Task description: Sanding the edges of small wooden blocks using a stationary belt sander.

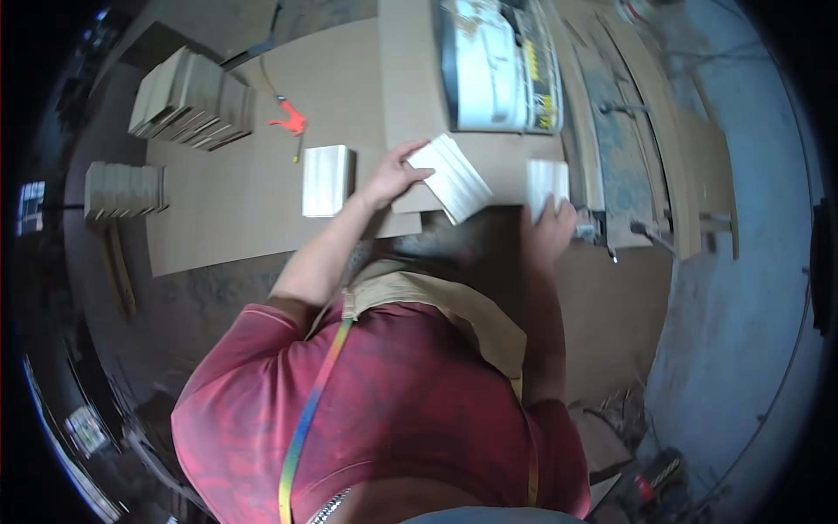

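Observation:
My left hand (393, 177) is closed on the left edge of a pale, grooved wooden panel (454, 179). That panel is held tilted above the front edge of the work surface. To the right, my right hand (550, 229) has its fingers on the near end of a second pale wooden piece (547, 178), and the thumb is hard to make out. Left of my left hand, a short stack of similar pale pieces (326, 181) lies on the brown board (244, 201).
A white machine housing (489, 79) stands just beyond my hands. An orange air blow gun (289, 119) with a hose lies farther left. Larger stacks of wooden pieces (188, 98) and a smaller row (125, 189) sit at the far left. Long boards (642, 122) run along the right.

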`<act>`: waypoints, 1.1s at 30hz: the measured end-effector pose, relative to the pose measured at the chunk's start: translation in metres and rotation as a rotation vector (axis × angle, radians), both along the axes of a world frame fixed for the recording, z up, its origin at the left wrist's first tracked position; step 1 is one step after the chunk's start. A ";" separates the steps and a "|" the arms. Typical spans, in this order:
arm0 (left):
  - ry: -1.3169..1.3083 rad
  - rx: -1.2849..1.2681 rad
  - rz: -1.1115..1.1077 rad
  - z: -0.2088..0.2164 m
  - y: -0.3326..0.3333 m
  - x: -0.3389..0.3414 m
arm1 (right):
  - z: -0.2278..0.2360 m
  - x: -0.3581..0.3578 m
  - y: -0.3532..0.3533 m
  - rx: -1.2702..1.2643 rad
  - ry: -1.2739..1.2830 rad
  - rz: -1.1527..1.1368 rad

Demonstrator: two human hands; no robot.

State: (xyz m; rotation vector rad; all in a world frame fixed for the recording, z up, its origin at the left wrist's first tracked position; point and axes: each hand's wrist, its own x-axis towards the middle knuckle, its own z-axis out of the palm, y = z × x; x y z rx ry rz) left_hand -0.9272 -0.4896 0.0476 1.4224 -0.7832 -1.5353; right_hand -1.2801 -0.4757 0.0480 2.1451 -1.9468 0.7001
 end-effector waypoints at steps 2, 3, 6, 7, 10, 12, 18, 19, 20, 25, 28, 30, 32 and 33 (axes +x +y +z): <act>0.111 -0.094 -0.036 0.014 -0.001 0.001 | -0.016 0.007 -0.026 -0.106 0.006 0.085; 0.125 -0.124 -0.056 0.019 -0.002 -0.002 | -0.022 0.011 -0.041 -0.133 0.040 0.056; 0.056 -0.022 0.024 0.025 -0.004 -0.012 | -0.029 0.027 -0.084 -0.141 0.024 0.074; 0.035 0.008 0.067 0.023 -0.003 -0.017 | -0.028 0.031 -0.090 -0.102 -0.027 0.094; -0.119 -0.013 0.117 0.011 -0.004 -0.032 | -0.016 0.051 -0.082 -0.068 -0.140 0.207; -0.274 -0.071 0.174 0.004 -0.011 -0.034 | -0.004 0.072 -0.075 -0.038 -0.257 0.301; -0.252 -0.074 0.195 -0.001 -0.011 -0.026 | 0.019 0.088 -0.004 0.116 -0.261 0.356; -0.205 -0.070 0.189 0.001 -0.007 -0.022 | 0.022 0.074 0.002 0.088 -0.271 0.359; -0.159 -0.073 0.185 0.004 -0.005 -0.017 | 0.022 0.061 0.004 0.084 -0.265 0.356; 0.057 -0.070 0.103 0.016 0.005 0.004 | -0.004 0.015 -0.018 -0.137 -0.009 0.115; 0.164 -0.072 0.007 0.020 0.003 0.007 | -0.022 0.026 -0.066 -0.170 0.137 0.013; 0.077 -0.034 0.087 0.019 -0.005 -0.001 | -0.023 0.039 -0.104 -0.159 0.166 0.003; 0.024 0.048 0.125 0.013 -0.007 -0.013 | -0.014 0.052 -0.119 -0.116 0.006 0.105; 0.013 0.027 0.150 0.009 -0.011 -0.016 | -0.008 0.059 -0.119 -0.119 -0.058 0.139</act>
